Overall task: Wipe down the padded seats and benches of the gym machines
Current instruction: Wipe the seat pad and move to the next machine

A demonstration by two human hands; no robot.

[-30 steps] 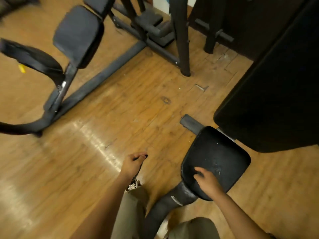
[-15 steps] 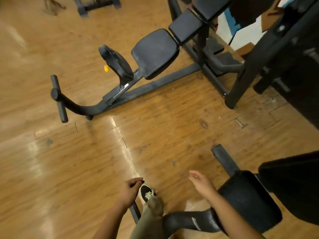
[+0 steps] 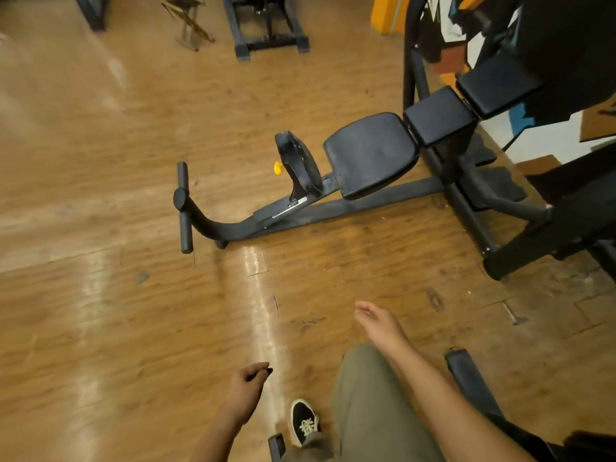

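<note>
Black padded seat (image 3: 371, 155) now sits centre-frame, well ahead. The right hand (image 3: 380, 323), earlier pressing padding, hangs loose-fingered over the floor (image 3: 100, 311). The left hand (image 3: 248, 383) pinches a small dark object (image 3: 269, 371).

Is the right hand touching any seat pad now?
No. The right hand hangs open above the wooden floor, well apart from the seat pad of the machine ahead.
</note>
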